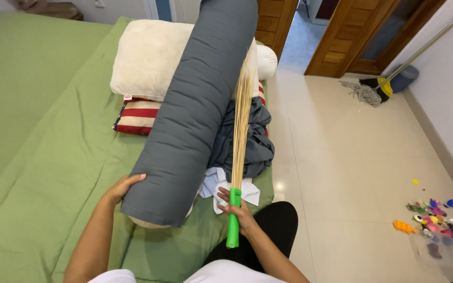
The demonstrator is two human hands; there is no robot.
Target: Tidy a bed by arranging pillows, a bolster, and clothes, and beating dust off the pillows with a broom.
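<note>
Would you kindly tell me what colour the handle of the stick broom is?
The broom handle, gripped by the right hand, is bright green, clearest in the head view.

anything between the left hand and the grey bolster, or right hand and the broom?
Nothing visible. The left hand rests directly on the grey bolster's near end; the right hand grips the stick broom by its green handle.
</note>
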